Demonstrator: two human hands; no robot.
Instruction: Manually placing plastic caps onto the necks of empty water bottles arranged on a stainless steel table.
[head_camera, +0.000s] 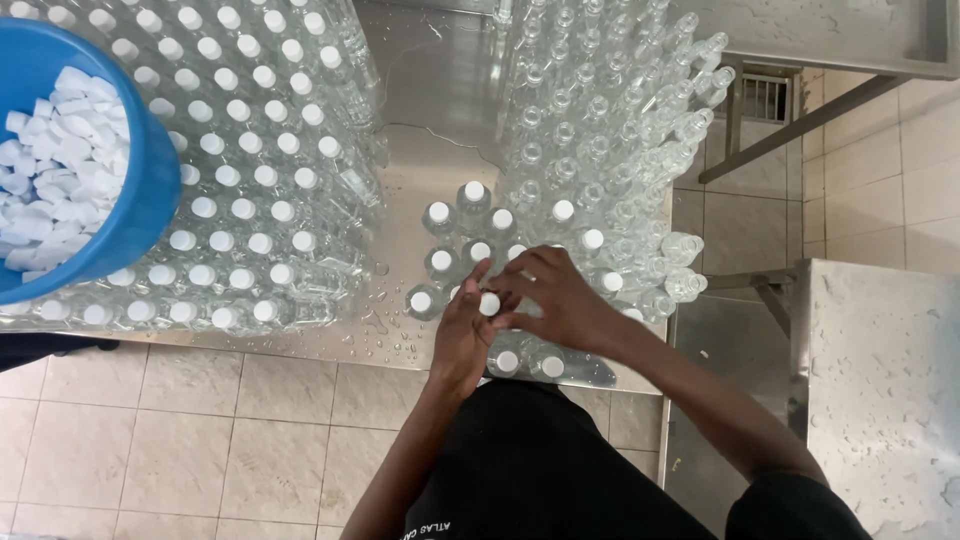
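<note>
Bottle (489, 318) near the table's (440, 120) front edge: left hand (462, 335) is gripping it, right hand (556, 297) is pinching its white cap (489, 303). Left block (250, 180) looking capped, bucket (120, 200) holding spare caps, right block (610, 110) mostly uncapped, so roughly half remaining.
</note>
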